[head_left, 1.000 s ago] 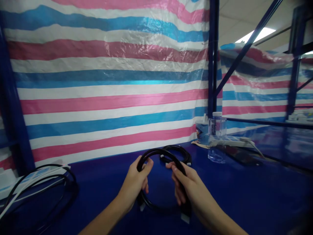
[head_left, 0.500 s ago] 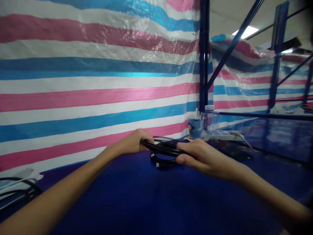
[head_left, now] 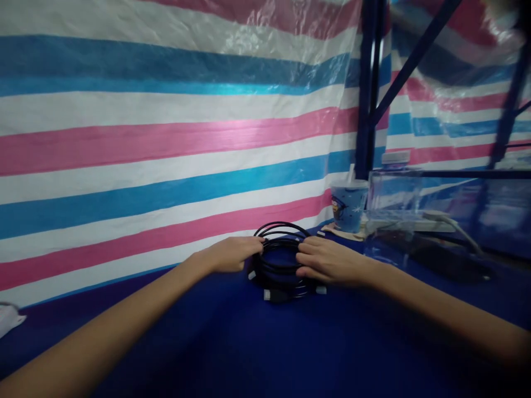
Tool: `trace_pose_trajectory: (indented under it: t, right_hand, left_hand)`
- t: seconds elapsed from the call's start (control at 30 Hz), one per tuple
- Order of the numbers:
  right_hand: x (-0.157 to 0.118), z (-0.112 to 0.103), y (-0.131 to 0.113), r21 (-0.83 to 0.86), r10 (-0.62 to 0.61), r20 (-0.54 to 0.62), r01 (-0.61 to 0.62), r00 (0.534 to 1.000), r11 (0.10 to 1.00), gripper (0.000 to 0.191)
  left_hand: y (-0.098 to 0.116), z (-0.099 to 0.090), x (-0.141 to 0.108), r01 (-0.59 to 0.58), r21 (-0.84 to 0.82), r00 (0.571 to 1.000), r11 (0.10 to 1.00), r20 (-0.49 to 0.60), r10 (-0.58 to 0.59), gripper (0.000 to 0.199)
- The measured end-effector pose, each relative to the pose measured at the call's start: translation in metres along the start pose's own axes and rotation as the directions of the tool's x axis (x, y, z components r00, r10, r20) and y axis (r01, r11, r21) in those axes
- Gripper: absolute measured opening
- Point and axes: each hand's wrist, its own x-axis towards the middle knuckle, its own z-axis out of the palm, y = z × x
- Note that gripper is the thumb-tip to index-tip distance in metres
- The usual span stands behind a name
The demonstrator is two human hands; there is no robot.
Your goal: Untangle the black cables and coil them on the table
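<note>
Coils of black cable (head_left: 286, 269) lie in a loose ring on the dark blue table (head_left: 265, 342), with pale-tipped connectors showing along the front. My left hand (head_left: 238, 252) is closed on the left side of the ring, its fingertips at the upper strands. On the right side my right hand (head_left: 326, 261) has its fingers bent over the strands, also closed on the coil. The parts of the cable beneath my fingers are hidden.
Behind on the right stand a blue patterned cup (head_left: 349, 207) and a clear container (head_left: 394, 193), near a dark flat object (head_left: 435, 257). A striped sheet (head_left: 166, 166) hangs behind the table, beside a blue metal post (head_left: 369, 88).
Both hands have lowered the held cable onto the other coils and now rest at its two sides. The view has tilted down and moved closer.
</note>
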Motion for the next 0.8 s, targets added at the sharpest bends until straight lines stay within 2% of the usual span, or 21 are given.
trace_pose_trajectory:
  t: [0.1, 0.17, 0.3, 0.43, 0.53, 0.6, 0.63, 0.7, 0.8]
  right_hand:
    - [-0.003, -0.004, -0.003, 0.129, 0.031, 0.038, -0.035, 0.999, 0.991, 0.041]
    - [-0.005, -0.008, -0.006, 0.194, 0.046, 0.066, -0.058, 0.997, 0.979, 0.039]
    - [-0.008, -0.016, -0.014, 0.24, 0.124, 0.066, -0.136, 0.99, 0.961, 0.042]
    - [-0.001, -0.028, -0.03, 0.197, 0.189, -0.019, -0.182, 0.982, 0.963, 0.041]
    - [0.012, -0.042, -0.054, 0.202, 0.203, -0.146, -0.172, 0.968, 0.964, 0.037]
    - [0.026, -0.054, -0.078, 0.232, 0.18, -0.228, -0.126, 0.957, 0.965, 0.034]
    - [0.034, -0.06, -0.092, 0.248, 0.159, -0.255, -0.095, 0.954, 0.964, 0.033]
    - [0.053, -0.075, -0.123, 0.281, 0.095, -0.269, -0.016, 0.958, 0.959, 0.03]
    - [0.084, -0.096, -0.167, 0.324, -0.039, -0.206, 0.106, 0.978, 0.94, 0.027]
  left_hand:
    - [0.002, 0.008, -0.01, 0.102, -0.075, 0.995, 0.992, 0.01, -0.102, 0.053]
    - [0.002, 0.015, -0.016, 0.112, -0.126, 0.993, 0.986, -0.016, -0.115, 0.059]
    - [0.013, 0.015, -0.028, 0.139, -0.21, 0.969, 0.968, -0.174, -0.176, 0.067]
    - [0.046, -0.013, -0.052, 0.246, -0.177, 0.906, 0.953, -0.308, -0.291, 0.064]
    - [0.08, -0.046, -0.09, 0.382, -0.087, 0.845, 0.92, -0.37, -0.386, 0.049]
    - [0.102, -0.066, -0.126, 0.545, -0.041, 0.773, 0.837, -0.363, -0.521, 0.036]
    - [0.113, -0.074, -0.148, 0.639, -0.021, 0.718, 0.769, -0.342, -0.606, 0.031]
    - [0.133, -0.084, -0.194, 0.807, 0.026, 0.571, 0.59, -0.292, -0.767, 0.028]
    - [0.158, -0.083, -0.264, 0.943, 0.091, 0.332, 0.319, -0.282, -0.9, 0.036]
